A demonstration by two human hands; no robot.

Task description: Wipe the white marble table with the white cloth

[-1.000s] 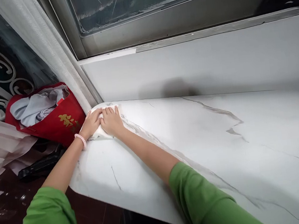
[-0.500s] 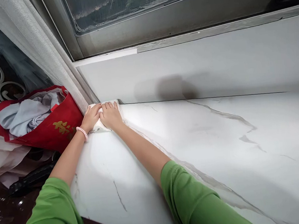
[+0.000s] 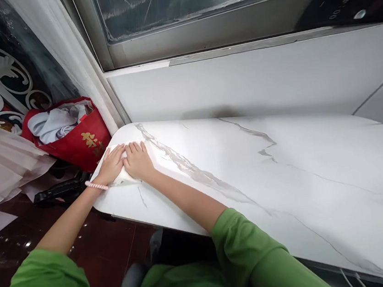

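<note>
My left hand (image 3: 111,164) and my right hand (image 3: 138,160) lie side by side, fingers flat, pressing a white cloth (image 3: 125,177) onto the white marble table top (image 3: 251,178) near its left end. Most of the cloth is hidden under the hands. A pink bead bracelet (image 3: 96,185) circles my left wrist. Both arms wear green sleeves (image 3: 245,248).
A red bag (image 3: 80,140) holding grey cloth stands on the dark floor left of the table. A white curtain (image 3: 64,56) hangs beside a window frame (image 3: 199,32). Pale fabric (image 3: 4,169) and a black object (image 3: 58,191) lie on the floor.
Both hands slid the cloth back from the far left corner by the wall toward the near left edge of the table. The camera view shifted too.
</note>
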